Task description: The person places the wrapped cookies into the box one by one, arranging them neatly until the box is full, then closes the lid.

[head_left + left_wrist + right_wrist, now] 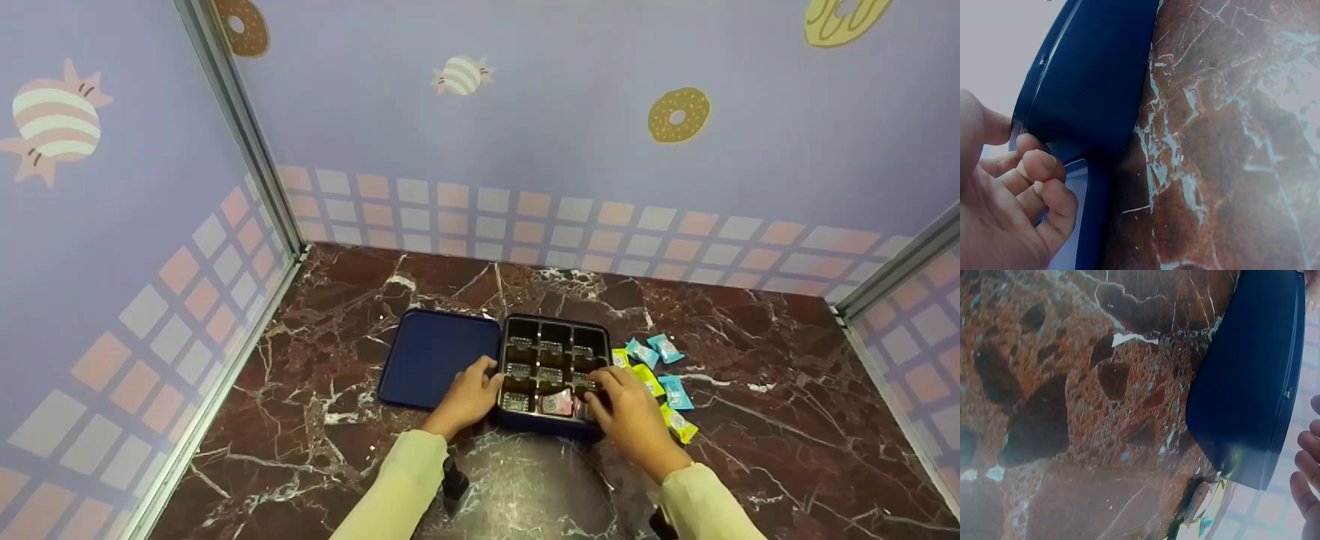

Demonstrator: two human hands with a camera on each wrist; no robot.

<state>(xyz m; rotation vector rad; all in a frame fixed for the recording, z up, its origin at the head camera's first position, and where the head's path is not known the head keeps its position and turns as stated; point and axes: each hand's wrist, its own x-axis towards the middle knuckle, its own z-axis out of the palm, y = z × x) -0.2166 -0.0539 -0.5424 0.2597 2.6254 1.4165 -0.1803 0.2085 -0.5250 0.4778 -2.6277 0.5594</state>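
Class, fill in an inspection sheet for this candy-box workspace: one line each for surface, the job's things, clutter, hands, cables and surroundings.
Surface: dark red marble table with white veins.
Job's things: navy compartment box, open; some cells hold wrapped sweets, back row looks empty. Pink sweet in the front row.
Clutter: navy lid flat, left of the box; loose blue and yellow sweets to its right.
Hands: left hand rests fingers on the box's left edge; right hand over the front right cells, its grip on anything not visible.
Cables: nothing seen.
Surroundings: lilac walls printed with donuts, candies and checks; metal corner strips.
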